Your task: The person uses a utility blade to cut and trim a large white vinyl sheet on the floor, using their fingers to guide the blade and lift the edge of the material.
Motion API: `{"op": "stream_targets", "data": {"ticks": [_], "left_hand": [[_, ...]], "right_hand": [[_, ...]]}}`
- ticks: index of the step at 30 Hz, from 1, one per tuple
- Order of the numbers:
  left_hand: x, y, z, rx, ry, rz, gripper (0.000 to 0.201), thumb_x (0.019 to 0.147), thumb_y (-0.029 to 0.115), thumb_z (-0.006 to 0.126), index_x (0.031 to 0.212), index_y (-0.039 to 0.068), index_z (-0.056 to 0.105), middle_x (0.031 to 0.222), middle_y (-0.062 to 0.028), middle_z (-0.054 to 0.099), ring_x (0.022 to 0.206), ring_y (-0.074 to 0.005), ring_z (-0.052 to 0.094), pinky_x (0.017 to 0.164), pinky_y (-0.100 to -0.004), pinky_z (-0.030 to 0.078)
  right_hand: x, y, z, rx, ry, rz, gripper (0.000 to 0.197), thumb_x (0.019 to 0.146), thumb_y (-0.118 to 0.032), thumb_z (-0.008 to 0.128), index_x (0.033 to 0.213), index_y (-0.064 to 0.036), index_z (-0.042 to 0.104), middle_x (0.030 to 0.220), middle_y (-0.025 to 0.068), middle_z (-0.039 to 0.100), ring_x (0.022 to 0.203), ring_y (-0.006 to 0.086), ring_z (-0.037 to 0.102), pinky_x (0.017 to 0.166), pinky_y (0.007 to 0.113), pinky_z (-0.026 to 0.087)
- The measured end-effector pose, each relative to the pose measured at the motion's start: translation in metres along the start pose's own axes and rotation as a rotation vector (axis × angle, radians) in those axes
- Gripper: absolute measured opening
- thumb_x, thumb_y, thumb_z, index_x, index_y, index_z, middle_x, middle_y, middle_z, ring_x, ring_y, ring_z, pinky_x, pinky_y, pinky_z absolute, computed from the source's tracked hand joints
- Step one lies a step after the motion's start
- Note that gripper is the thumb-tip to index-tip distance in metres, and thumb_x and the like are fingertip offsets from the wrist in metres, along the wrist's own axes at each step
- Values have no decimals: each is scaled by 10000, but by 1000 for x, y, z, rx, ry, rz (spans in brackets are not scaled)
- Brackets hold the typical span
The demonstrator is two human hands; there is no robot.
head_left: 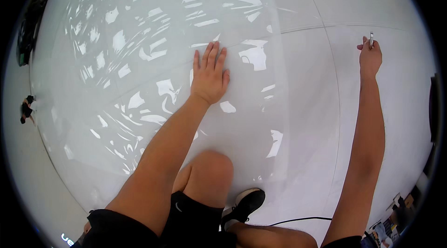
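A large sheet of clear, shiny plastic film (153, 76) lies over the pale floor, wrinkled and full of bright reflections. My left hand (209, 80) rests flat on it near the middle, fingers stretched and slightly apart, holding nothing. Off to the right, past the film's right edge, my right hand (371, 61) is closed around a slim silvery tool (371, 38). Its tip points away from me; most of it is hidden in the fist, so its exact kind does not show.
My bent knee (212, 169) and black shoe (249, 204) are close below my left hand. A black cable (302, 218) crosses the floor near me. Another person (28, 109) is at the far left. Assorted items (400, 215) stand at the lower right rim.
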State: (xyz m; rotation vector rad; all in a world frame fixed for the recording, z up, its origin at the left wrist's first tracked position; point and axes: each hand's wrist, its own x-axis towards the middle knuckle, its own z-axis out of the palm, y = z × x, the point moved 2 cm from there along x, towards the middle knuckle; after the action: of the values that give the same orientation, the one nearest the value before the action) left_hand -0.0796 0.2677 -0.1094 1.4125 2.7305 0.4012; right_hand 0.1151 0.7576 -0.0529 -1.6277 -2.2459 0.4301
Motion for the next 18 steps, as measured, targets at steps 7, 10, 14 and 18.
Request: {"op": "stream_targets", "data": {"ticks": [7, 10, 14, 18], "left_hand": [[-34, 6, 14, -18, 17, -21, 630, 1000, 252, 544, 1580, 52, 406, 1683, -156, 318, 1572, -338, 281, 1268, -635, 174], [-26, 13, 21, -61, 22, -24, 628, 1000, 253, 546, 1579, 52, 408, 1683, -151, 320, 1573, -334, 279, 1271, -634, 171], [-20, 14, 5, -85, 68, -14, 629, 997, 249, 555, 1577, 51, 412, 1682, -153, 321, 1575, -329, 277, 1275, -633, 164], [-27, 6, 5, -65, 50, -18, 633, 993, 240, 565, 1578, 53, 412, 1682, -156, 321, 1576, -327, 276, 1274, -634, 165]], "right_hand": [[47, -31, -17, 150, -90, 112, 267, 1052, -314, 621, 1057, -54, 681, 883, 30, 783, 665, 118, 702, 703, 317, 530], [64, -18, -14, 166, -26, 172, 272, 1047, -317, 635, 1047, -49, 679, 883, 42, 783, 669, 124, 714, 661, 307, 520], [24, -35, -13, 39, -97, 51, 315, 1008, -287, 699, 1163, -13, 694, 858, 56, 767, 617, 110, 588, 584, 251, 439], [-61, 0, -5, 500, -477, 78, 433, 952, -183, 702, 1354, -27, 664, 1124, 49, 683, 742, 87, 521, 622, 254, 423]]}}
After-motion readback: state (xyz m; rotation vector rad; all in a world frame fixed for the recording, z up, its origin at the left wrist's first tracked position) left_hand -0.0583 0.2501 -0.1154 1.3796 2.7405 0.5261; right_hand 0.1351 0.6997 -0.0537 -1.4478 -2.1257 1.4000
